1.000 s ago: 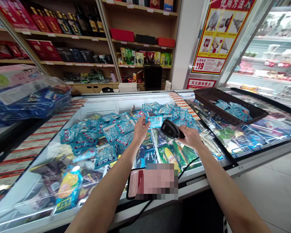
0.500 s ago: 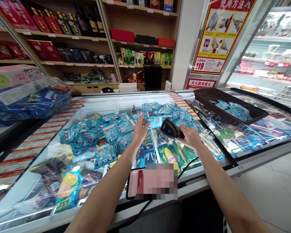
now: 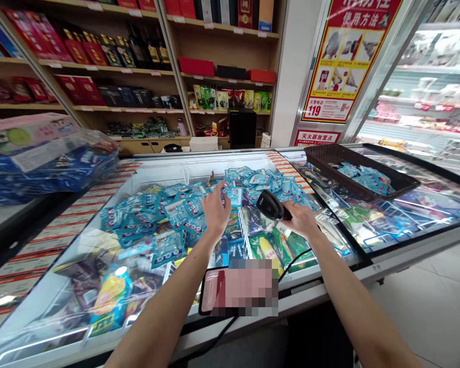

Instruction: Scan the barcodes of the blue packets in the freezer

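Note:
Near the middle, my left hand (image 3: 215,210) has its index finger stretched out and its thumb apart, beside a light blue packet (image 3: 234,196). Whether the fingers touch that packet I cannot tell. My right hand (image 3: 299,219) is closed around the handle of a black barcode scanner (image 3: 271,205), its head turned left towards the packet. Many similar blue packets (image 3: 178,210) are spread in a loose heap on the glass freezer top. Below my hands lies a phone or tablet (image 3: 213,291), its screen partly blurred out.
A dark brown basket (image 3: 317,159) with more blue packets stands at the right on the freezer. Plastic-wrapped packs (image 3: 42,158) sit at the left. A black cable (image 3: 293,261) crosses the front edge. Stocked shelves (image 3: 111,66) stand behind.
My left hand has shifted slightly left, and its pinch on the blue packet has loosened into spread fingers. The packet sits further left. The scanner stays in my right hand, nearly still.

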Action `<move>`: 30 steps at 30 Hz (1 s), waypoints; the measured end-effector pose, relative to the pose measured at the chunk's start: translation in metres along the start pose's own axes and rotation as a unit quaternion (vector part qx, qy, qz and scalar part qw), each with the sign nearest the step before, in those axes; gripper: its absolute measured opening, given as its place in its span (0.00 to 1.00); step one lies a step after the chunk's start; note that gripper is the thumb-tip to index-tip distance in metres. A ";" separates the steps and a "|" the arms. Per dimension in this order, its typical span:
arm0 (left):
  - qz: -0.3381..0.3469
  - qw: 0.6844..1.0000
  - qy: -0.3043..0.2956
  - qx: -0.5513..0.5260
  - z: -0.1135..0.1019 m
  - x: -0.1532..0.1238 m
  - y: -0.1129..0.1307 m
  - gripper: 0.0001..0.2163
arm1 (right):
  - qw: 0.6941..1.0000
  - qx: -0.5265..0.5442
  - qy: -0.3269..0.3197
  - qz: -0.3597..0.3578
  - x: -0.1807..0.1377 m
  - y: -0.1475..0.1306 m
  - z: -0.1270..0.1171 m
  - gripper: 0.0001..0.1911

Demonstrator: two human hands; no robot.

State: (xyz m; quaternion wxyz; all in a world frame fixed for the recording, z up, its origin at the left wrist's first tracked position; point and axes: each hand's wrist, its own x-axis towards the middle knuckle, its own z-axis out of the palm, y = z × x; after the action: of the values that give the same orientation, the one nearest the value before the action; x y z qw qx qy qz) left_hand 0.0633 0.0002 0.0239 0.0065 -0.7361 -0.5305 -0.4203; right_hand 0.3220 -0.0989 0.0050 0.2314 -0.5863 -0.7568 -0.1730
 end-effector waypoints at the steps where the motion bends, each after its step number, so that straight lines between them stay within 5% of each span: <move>1: -0.006 1.000 0.000 0.029 -0.002 0.001 -0.001 0.19 | 1.000 0.001 0.001 0.001 0.000 0.001 0.000 0.19; 7: -0.009 0.986 0.023 0.164 -0.020 -0.004 -0.019 0.16 | 1.000 0.010 0.014 0.006 -0.001 0.003 -0.001 0.19; 14: 0.202 0.963 -0.117 0.136 -0.021 -0.014 -0.029 0.15 | 0.997 0.010 0.062 0.037 -0.005 0.009 -0.006 0.20; 22: 0.133 0.971 -0.072 0.184 -0.016 -0.007 -0.045 0.14 | 0.991 -0.037 0.080 0.099 -0.005 0.013 -0.009 0.18; 30: 0.225 0.956 -0.159 0.099 -0.002 -0.002 -0.024 0.17 | 0.989 -0.041 0.081 0.120 -0.004 0.014 -0.008 0.19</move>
State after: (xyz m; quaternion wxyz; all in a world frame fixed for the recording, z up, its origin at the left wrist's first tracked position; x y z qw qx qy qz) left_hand 0.0430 0.0078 0.0136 0.0897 -0.8891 -0.3848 -0.2310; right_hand 0.3376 -0.1026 0.0096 0.2867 -0.6656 -0.6521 -0.2225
